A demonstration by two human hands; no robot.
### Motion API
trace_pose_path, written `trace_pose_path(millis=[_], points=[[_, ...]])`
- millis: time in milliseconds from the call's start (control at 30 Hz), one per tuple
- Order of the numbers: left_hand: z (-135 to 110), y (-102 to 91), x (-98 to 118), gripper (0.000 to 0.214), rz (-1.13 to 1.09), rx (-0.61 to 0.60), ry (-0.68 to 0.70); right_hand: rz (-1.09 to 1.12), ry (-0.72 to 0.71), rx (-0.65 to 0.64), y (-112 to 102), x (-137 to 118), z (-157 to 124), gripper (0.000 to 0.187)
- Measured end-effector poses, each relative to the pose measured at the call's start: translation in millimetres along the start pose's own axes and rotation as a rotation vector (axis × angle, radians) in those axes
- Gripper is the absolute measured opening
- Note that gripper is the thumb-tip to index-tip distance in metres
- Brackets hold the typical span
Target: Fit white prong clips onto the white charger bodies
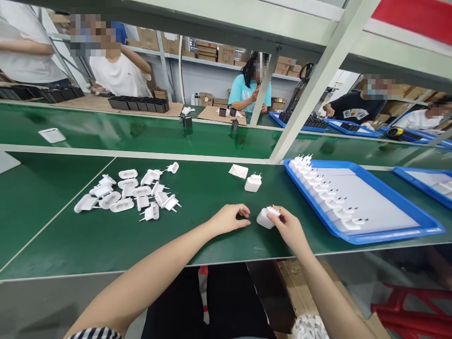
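My right hand (pixel 287 225) grips a white charger plug (pixel 265 218) resting on the green table mat (pixel 197 235). My left hand (pixel 231 219) lies just left of it with fingers curled in a pinch; whether it holds anything is hidden. A second white charger (pixel 253 182) stands a little farther back, beside a small white wrapper (pixel 238 171). A heap of several loose white plug parts (pixel 130 194) lies to the left.
A blue tray (pixel 388 235) at the right holds a row of several finished white plugs (pixel 326 193). A second blue tray (pixel 423 181) lies farther right. A slanted metal post (pixel 314 89) rises behind. Other people work across the conveyor belt (pixel 141 132).
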State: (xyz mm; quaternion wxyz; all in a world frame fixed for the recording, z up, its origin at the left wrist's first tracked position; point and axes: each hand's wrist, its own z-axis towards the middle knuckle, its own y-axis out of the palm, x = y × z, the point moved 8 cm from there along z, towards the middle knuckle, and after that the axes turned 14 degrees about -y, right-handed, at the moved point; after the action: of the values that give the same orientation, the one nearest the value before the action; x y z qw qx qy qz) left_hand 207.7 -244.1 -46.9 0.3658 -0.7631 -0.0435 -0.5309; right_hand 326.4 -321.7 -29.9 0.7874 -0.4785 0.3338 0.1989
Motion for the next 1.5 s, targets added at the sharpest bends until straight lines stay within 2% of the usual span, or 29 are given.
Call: trace_pose_path(millis=[200, 333, 467, 567, 700, 933, 1067, 1200, 1233, 1333, 1400, 1500], points=[[0, 0.9, -1, 0.023, 0.001, -0.008, 0.013, 0.117, -0.02, -0.051, 1, 1, 1, 0.032], [-2, 2.1, 2, 0.028, 0.062, 0.033, 0.015, 0.131, -0.005, -0.077, 0, 5, -5, 0.034], [2, 7.8, 10, 0.04, 0.139, 0.065, 0.045, 0.059, -0.044, -0.051, -5, -1, -2, 0.029], [10, 16.8, 19, 0.047, 0.173, 0.017, 0.093, -0.022, -0.148, -0.045, -7, -13, 4, 0.019], [19, 26.0, 28, 0.044, 0.17, -0.04, 0.126, -0.08, -0.229, -0.007, -7, -21, 5, 0.014], [21, 28.5, 25, 0.042, 0.171, 0.01, 0.115, -0.11, -0.23, 0.031, -5, -17, -3, 0.016], [21, 28.3, 24, 0.041, 0.146, 0.021, 0.096, -0.06, -0.159, 0.113, -5, -8, -6, 0.018], [20, 28.8, 24, 0.041, 0.15, 0.023, 0.094, 0.172, -0.128, 0.362, -23, -1, -5, 0.018], [20, 29.0, 24, 0.04, 0.149, 0.024, 0.099, 0.227, -0.127, 0.39, -26, -1, -4, 0.017], [18, 28.9, 24, 0.039, 0.149, 0.032, 0.102, 0.233, -0.124, 0.283, -23, -3, 1, 0.014], [18, 29.1, 23, 0.04, 0.153, 0.032, 0.091, 0.141, -0.138, 0.191, -19, -7, 2, 0.013], [18, 30.0, 23, 0.04, 0.145, 0.019, 0.088, 0.006, -0.186, 0.126, -16, -14, -1, 0.014]])
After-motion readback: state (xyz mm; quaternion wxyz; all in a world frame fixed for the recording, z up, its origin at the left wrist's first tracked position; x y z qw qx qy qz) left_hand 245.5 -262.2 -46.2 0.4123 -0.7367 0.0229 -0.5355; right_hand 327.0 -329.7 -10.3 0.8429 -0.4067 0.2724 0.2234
